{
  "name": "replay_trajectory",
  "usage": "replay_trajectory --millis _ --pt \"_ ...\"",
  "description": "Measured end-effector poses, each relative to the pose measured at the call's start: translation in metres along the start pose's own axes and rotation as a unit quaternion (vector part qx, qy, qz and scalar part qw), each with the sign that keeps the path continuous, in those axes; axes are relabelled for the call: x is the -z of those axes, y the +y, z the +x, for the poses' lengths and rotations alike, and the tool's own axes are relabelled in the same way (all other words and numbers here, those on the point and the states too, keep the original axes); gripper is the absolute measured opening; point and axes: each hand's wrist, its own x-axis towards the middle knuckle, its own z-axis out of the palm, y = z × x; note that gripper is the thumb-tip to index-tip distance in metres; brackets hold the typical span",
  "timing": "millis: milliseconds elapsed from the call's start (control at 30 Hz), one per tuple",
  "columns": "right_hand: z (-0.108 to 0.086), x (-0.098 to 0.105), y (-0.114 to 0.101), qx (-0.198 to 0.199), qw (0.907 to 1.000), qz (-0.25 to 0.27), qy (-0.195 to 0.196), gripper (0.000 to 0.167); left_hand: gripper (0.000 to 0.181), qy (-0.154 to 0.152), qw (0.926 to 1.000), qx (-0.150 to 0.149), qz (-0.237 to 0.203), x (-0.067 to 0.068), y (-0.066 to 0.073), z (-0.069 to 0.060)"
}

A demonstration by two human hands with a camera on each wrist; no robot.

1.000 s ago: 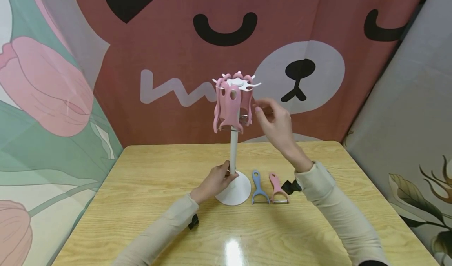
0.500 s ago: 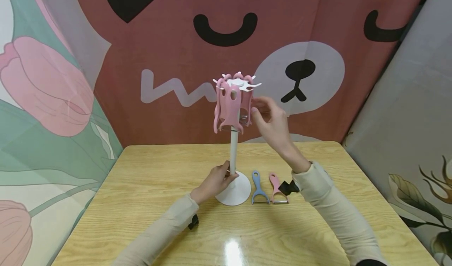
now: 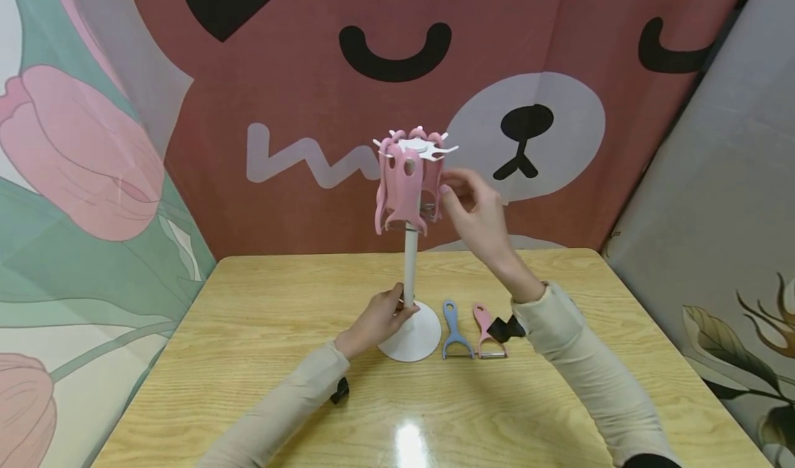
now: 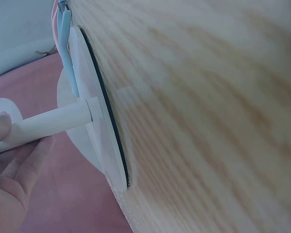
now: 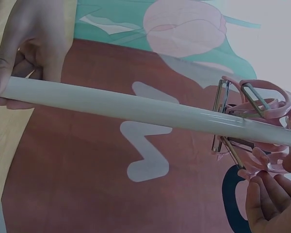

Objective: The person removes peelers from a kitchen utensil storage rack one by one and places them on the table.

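Over the middle of the table (image 3: 248, 316), your left hand (image 3: 375, 322) is gripping the white post (image 3: 410, 261) low down, just above its round base (image 3: 415, 344); you should be bracing it firmly so nothing is tipping. Pink peelers (image 3: 406, 192) are hanging close together from the white hooks (image 3: 444, 150) on top. At their right, your right hand (image 3: 483, 218) is pinching the rightmost peeler (image 3: 433, 176), thumb and fingers curling in; you should be handling it gently, since its neighbours are crowding it. Below, a blue peeler (image 3: 454, 324) is lying beside the base, then another pink peeler (image 3: 482, 318), which a black piece (image 3: 506, 329) near your right sleeve (image 3: 584, 357) is partly hiding.
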Motion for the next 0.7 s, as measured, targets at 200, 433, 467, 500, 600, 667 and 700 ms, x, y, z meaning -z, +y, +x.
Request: replay_trajectory --millis 200,433,467,500,600,667,700 --pt "0.0011 -0.0005 -0.0019 -0.005 1.0000 0.006 -0.005 0.023 0.021 0.000 1.0000 -0.003 0.001 0.0002 0.0009 -0.0002" --pt "0.0019 -0.0008 -0.0029 -0.011 0.9999 0.006 -0.010 0.026 0.020 0.003 1.0000 -0.002 0.005 -0.0003 -0.0001 0.0002" --pt "0.0022 -0.0009 -0.0027 -0.012 0.9999 0.005 -0.011 0.027 0.020 0.003 1.0000 -0.002 0.006 -0.0004 -0.0003 0.0003" --pt "0.0025 -0.0010 -0.0025 -0.013 0.9998 0.005 -0.012 0.027 0.020 0.004 1.0000 -0.002 0.006 -0.0004 -0.0004 0.0003" --pt "0.0025 -0.0012 -0.0023 -0.015 0.9998 0.002 -0.015 0.027 0.020 0.003 1.0000 -0.003 0.006 -0.0007 -0.0010 0.0006" --pt "0.0021 -0.0011 -0.0021 -0.017 0.9997 0.001 -0.018 0.027 0.020 0.002 1.0000 -0.003 0.007 -0.0008 -0.0013 0.0007" --pt "0.0021 -0.0011 -0.0022 -0.018 0.9997 0.001 -0.019 0.027 0.020 0.002 1.0000 -0.004 0.006 -0.0007 -0.0012 0.0006"
